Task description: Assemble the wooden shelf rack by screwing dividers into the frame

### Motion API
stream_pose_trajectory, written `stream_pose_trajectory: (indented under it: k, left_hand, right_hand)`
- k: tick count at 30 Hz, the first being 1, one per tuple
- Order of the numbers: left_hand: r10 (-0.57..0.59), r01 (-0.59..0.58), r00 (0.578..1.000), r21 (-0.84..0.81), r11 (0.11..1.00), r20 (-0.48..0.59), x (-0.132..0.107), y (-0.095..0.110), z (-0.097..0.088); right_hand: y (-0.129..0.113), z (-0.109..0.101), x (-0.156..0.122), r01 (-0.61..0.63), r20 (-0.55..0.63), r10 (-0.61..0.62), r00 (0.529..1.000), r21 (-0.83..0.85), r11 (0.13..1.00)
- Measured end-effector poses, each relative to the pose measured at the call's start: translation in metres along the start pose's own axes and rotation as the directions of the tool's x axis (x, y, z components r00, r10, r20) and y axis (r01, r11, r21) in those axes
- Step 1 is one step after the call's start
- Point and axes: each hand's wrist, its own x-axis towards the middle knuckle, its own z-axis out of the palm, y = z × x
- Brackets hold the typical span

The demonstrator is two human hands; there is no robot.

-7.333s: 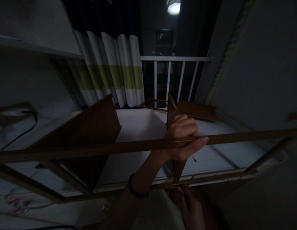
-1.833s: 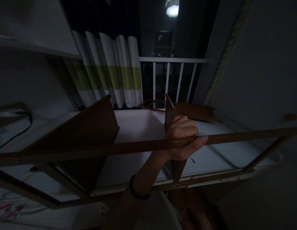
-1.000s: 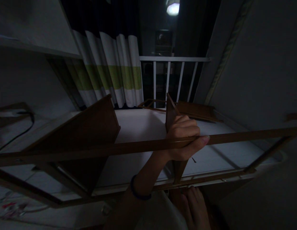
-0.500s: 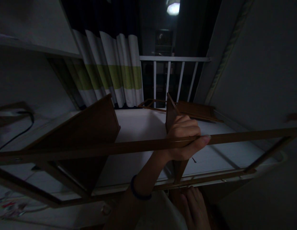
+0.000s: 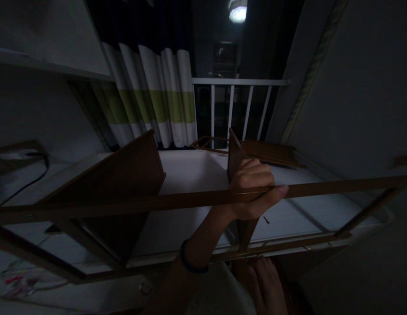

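My left hand (image 5: 252, 188), with a dark band on its wrist, is closed round a long thin wooden rail (image 5: 124, 203) where it crosses a narrow upright wooden panel (image 5: 234, 153). The fingers curl over the top and the thumb points right along the rail. My right hand (image 5: 265, 286) is low at the bottom edge, fingers stretched upward, fingertips at the lower rail (image 5: 288, 245) beneath that upright panel; nothing shows in it. A wider brown panel (image 5: 124, 175) slants inside the frame at the left.
The frame lies over a white surface (image 5: 190, 170). More wooden pieces (image 5: 269, 151) lie flat at the back by a white railing (image 5: 239, 82). A striped curtain (image 5: 157, 100) hangs behind. A small dark screw (image 5: 266, 218) lies on the white surface. The room is dim.
My right hand sank nearly out of sight, then came back up to the lower rail and has stayed there. My left hand keeps its grip on the rail.
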Motion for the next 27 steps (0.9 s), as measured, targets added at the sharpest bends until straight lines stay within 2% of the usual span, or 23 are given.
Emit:
stream_pose_trajectory:
  k: [3, 7, 15, 18, 20, 22, 24, 27]
  left_hand:
    - [0.0, 0.0, 1.0, 0.001, 1.0, 0.003, 0.0, 0.0, -0.001]
    - [0.004, -0.004, 1.0, -0.004, 1.0, 0.005, 0.0, -0.001, 0.0]
    - [-0.008, 0.007, 1.0, -0.028, 1.0, -0.011, -0.001, 0.0, 0.001]
    - [-0.012, 0.011, 1.0, -0.04, 0.999, -0.013, -0.001, 0.0, 0.001]
    - [-0.001, 0.0, 1.0, -0.042, 0.999, -0.011, 0.0, 0.001, 0.001]
    - [-0.001, 0.0, 1.0, -0.041, 0.999, -0.015, 0.0, 0.0, 0.001]
    - [-0.005, 0.004, 1.0, -0.04, 0.999, -0.014, 0.0, 0.0, 0.001]
    - [-0.005, 0.005, 1.0, -0.029, 1.0, -0.005, 0.0, 0.0, 0.001]
  right_hand:
    - [-0.001, 0.001, -0.002, -0.014, -0.017, 0.013, 1.0, -0.007, 1.0]
    - [-0.004, 0.001, -0.003, -0.058, -0.007, 0.059, 0.998, 0.089, 0.994]
    - [-0.009, 0.005, -0.004, -0.259, 0.039, 0.259, 0.965, 0.301, 0.918]
    - [-0.013, 0.008, -0.005, -0.306, 0.003, 0.328, 0.945, 0.368, 0.878]
    - [-0.015, 0.01, -0.007, -0.365, 0.03, 0.392, 0.919, 0.435, 0.823]
    - [-0.016, 0.013, -0.01, -0.453, 0.142, 0.452, 0.881, 0.529, 0.717]
    - [-0.018, 0.014, -0.013, -0.542, 0.233, 0.515, 0.825, 0.587, 0.602]
    - [-0.022, 0.013, -0.015, -0.642, 0.253, 0.635, 0.73, 0.571, 0.511]
